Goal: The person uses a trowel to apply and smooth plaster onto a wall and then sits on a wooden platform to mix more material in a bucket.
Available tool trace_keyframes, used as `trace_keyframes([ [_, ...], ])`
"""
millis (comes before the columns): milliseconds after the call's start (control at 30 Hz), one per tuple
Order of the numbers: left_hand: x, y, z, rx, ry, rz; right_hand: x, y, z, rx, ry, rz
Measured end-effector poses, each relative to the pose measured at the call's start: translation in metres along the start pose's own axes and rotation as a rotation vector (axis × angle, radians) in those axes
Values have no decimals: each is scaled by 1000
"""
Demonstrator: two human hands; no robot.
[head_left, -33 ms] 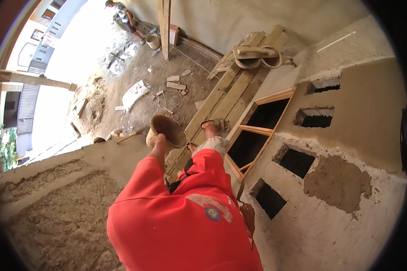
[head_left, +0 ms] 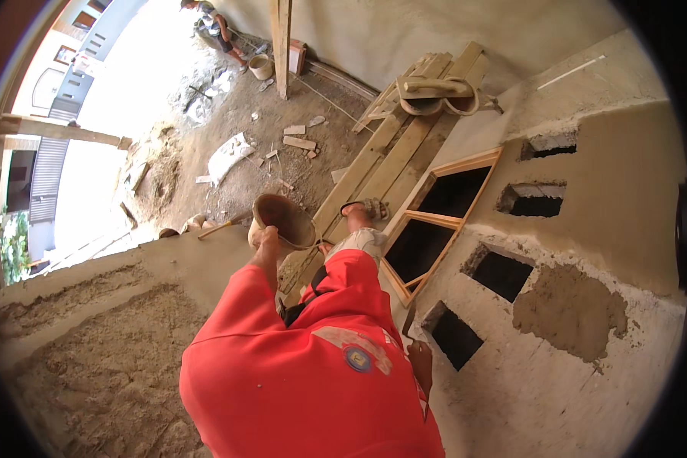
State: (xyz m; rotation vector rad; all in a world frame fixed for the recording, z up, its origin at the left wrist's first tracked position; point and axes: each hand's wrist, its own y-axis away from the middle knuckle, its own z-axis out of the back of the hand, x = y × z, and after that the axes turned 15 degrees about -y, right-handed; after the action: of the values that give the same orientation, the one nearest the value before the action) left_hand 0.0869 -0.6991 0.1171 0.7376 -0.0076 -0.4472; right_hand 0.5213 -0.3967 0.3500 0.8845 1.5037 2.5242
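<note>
My left hand (head_left: 266, 238) is closed on the rim of a bucket (head_left: 288, 217), which tilts so that its dark inside shows. What lies at the bottom of it is too dark to make out. Low on my right side, my right hand (head_left: 420, 359) grips a trowel (head_left: 410, 316); its narrow blade points up past the lower corner of a wooden window frame (head_left: 396, 284). Beside the trowel is the wall with square holes and a patch of wet mortar (head_left: 571, 311). My feet stand on wooden planks (head_left: 370, 183).
Farther along the planks sit more buckets (head_left: 459, 99) with a piece of wood across them. A wooden post (head_left: 281, 46) rises behind. Below are a pale sack (head_left: 228, 158), broken bricks and rubble. Another person (head_left: 220, 30) stands far off near a bucket (head_left: 261, 67).
My right hand has risen slightly, and more of the trowel shows beside the window frame. The left hand keeps its hold on the bucket.
</note>
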Motion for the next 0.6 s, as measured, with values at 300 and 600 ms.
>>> trace_keyframes([
  [300,8,0,20,389,432,-150,59,-48,26,-95,10,-133],
  [600,-150,15,-24,227,684,152,83,-79,28,-10,46,-94],
])
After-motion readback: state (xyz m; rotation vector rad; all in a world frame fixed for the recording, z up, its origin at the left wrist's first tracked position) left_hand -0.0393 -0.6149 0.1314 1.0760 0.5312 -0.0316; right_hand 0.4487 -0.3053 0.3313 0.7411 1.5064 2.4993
